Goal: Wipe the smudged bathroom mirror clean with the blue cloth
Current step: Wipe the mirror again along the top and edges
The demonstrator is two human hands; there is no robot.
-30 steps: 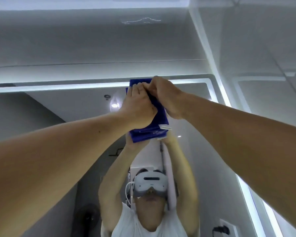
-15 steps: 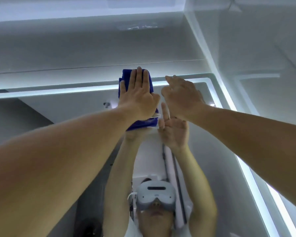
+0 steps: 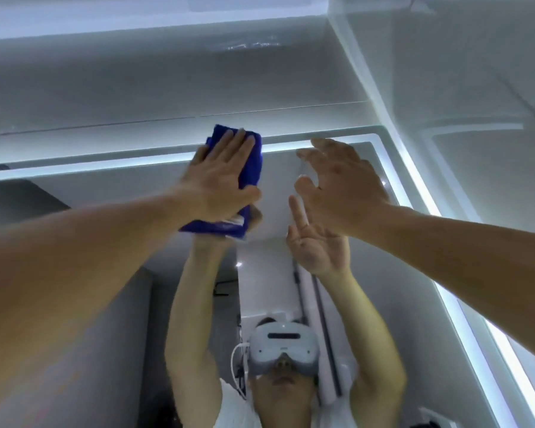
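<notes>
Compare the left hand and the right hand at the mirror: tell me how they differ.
The left hand lies flat, fingers straight, on the blue cloth, pressing it to the mirror; the right hand holds nothing. The left hand's fingers are close together; the right hand's are spread and loosely bent. Both are raised near the mirror's lit top edge.

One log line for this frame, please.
step: wipe | left hand: flat, pressing blue cloth on mirror near top edge | right hand: open, holds nothing
</notes>
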